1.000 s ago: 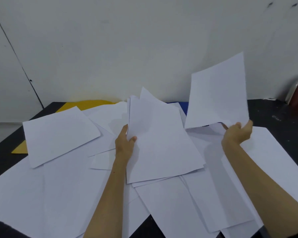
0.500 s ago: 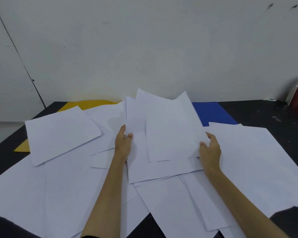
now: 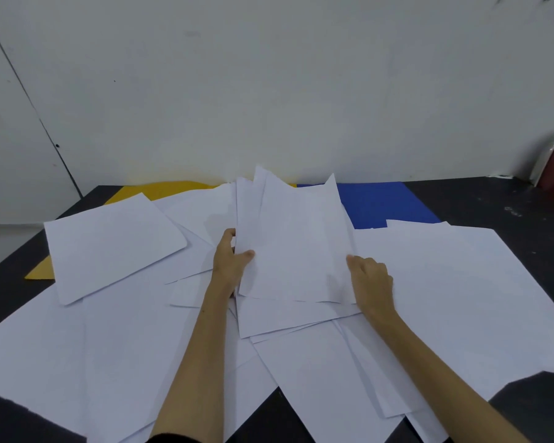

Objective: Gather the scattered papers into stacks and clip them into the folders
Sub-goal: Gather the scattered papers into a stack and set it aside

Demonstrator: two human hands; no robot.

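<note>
While most of the sheets lie loose across the dark worktop [image 3: 525, 212], only 1 small stack is in the hands. At the far left a yellow folder [image 3: 160, 190] shows from under the paper, its near corner poking out beside a single tilted sheet [image 3: 109, 244] that lies on top of the others. Next comes the left hand [image 3: 229, 260], which grips the left edge of the gathered stack [image 3: 295, 244], thumb on the front face and fingers curled behind. That stack is held raised off the pile, its long axis running away from the person toward the wall, and its top corners are uneven, so the sheets are not yet squared. On its right edge the right hand [image 3: 370, 276] rests with fingers loosely bent against the paper; whether it pinches the edge or merely steadies it I cannot tell. Beyond the stack's upper right corner lies a blue folder [image 3: 384, 203], partly covered, and to the right of the right hand a broad spread of loose papers [image 3: 461, 282] reaches toward the worktop edge. Those right-side sheets lie just beside the right hand, so I judge that hand the likelier 1 to fetch the next sheet while the left keeps the stack.
</note>
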